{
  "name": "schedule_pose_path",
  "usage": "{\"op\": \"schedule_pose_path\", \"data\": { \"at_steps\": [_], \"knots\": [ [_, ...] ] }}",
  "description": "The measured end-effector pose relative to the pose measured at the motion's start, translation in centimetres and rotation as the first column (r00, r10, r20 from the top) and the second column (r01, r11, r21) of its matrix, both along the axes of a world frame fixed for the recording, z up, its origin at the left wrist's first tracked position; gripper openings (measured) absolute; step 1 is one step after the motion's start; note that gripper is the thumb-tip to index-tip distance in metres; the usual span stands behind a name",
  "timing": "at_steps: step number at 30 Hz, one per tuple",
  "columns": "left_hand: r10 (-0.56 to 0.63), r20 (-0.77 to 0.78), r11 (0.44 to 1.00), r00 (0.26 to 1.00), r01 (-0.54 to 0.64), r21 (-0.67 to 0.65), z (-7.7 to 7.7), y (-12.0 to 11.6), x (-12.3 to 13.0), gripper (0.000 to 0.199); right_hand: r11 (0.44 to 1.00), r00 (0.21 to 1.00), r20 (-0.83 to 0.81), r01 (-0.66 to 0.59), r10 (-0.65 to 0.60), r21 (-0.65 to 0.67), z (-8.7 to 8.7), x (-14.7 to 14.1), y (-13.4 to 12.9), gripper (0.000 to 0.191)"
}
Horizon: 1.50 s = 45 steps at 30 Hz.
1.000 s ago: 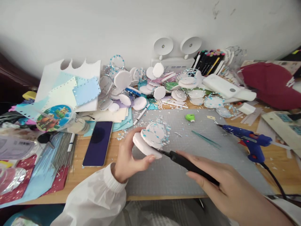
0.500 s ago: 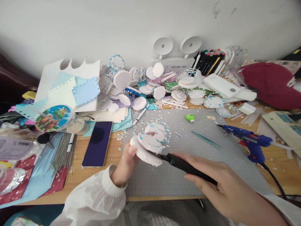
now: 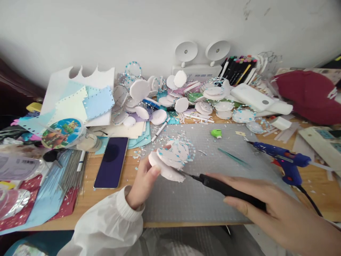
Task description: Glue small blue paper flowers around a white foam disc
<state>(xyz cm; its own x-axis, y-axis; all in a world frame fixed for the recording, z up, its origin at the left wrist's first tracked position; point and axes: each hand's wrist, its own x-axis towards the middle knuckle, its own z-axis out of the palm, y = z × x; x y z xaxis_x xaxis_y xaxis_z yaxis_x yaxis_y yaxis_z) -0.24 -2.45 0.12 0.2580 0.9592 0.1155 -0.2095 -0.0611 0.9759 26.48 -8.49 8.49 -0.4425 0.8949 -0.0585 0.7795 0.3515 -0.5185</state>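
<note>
My left hand (image 3: 145,179) pinches a white foam disc (image 3: 165,170) by its left edge, thumb on top and fingers behind. Just above it, a second white piece dotted with blue bits (image 3: 173,157) overlaps the disc; whether the two are joined I cannot tell. In my right hand (image 3: 255,197) is a black-handled knife (image 3: 231,190), its thin blade pointing left. The blade's tip reaches the right side of the foam disc, near the gap between the pieces.
Beneath the hands lies a grey cutting mat (image 3: 197,202) with teal tweezers (image 3: 233,158) and a green clip-like item (image 3: 216,133). A blue glue gun (image 3: 282,153) lies right, a phone (image 3: 111,161) left. Foam discs (image 3: 140,89) pile up at the back.
The knife has been drawn to the right with my right hand, baring more of its blade. My left hand's thumb has shifted lower on the foam, which has tilted slightly.
</note>
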Motion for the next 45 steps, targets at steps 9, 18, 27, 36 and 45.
{"op": "schedule_pose_path", "data": {
  "at_steps": [9,18,27,36,45],
  "knots": [
    [-0.035,-0.016,0.999,0.999,0.035,0.009,1.2,-0.3,0.4,0.071,1.0,1.0,0.011,0.009,-0.009,-0.026,-0.4,0.6,-0.1,0.042],
    [-0.095,-0.038,0.993,0.995,0.092,-0.077,1.2,-0.3,0.8,0.07,0.986,0.994,-0.001,0.106,-0.107,-0.127,-0.1,1.7,-0.4,0.04],
    [-0.051,-0.122,0.997,0.991,0.043,-0.069,1.6,-1.9,0.5,0.07,0.963,0.987,0.059,0.16,-0.15,-0.218,-1.0,3.5,-3.0,0.043],
    [-0.005,-0.451,1.0,0.892,0.001,-0.008,2.3,-5.6,1.1,0.061,0.931,0.966,-0.217,0.055,-0.142,-0.362,-1.1,0.4,-2.4,0.043],
    [0.249,-0.761,0.954,0.599,-0.019,0.298,1.8,-6.6,1.4,0.066,0.932,0.939,-0.282,0.09,-0.197,-0.352,-3.4,0.8,-4.6,0.041]
  ]
}}
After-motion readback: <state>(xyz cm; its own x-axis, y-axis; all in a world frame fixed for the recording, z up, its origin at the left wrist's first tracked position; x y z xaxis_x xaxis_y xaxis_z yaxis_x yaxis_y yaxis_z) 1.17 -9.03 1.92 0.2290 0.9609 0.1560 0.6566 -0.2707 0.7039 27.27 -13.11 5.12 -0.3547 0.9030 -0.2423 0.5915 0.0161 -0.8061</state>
